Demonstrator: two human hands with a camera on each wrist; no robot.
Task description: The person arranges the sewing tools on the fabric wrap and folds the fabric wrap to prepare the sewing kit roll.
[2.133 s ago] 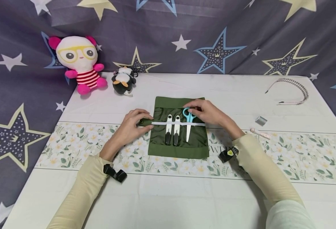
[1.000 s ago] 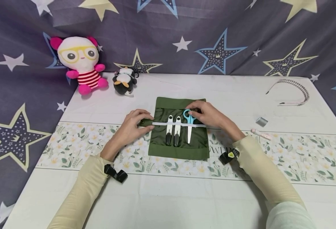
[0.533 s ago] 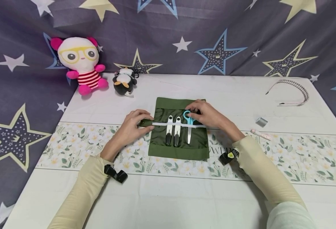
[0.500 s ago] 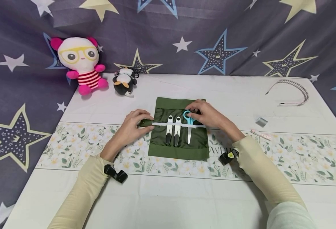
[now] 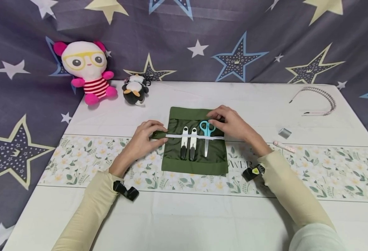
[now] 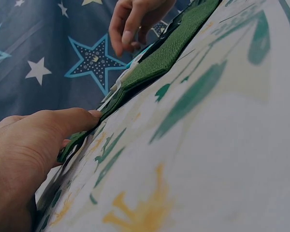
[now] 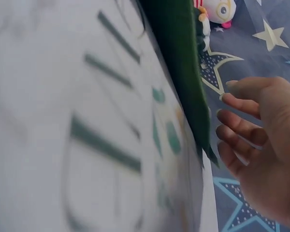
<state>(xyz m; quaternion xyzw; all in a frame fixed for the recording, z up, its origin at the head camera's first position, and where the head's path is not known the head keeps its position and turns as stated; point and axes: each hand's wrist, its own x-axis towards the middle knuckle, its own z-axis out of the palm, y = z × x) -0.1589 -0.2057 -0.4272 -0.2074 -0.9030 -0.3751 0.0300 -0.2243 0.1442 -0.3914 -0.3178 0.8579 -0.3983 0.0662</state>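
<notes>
Blue scissors lie under a white band at three o'clock on the green pouch; the right hand, loosely curled and empty, hovers at their two o'clock; the left hand, thumb and fingers parted, touches the pouch's nine-o'clock edge.

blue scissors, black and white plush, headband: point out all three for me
Blue scissors [image 5: 207,133]: head view, on the blue handle just above the white band [image 5: 217,138].
Black and white plush [image 5: 135,87]: head view, on its white front.
Headband [image 5: 329,97]: head view, on its curve.
</notes>
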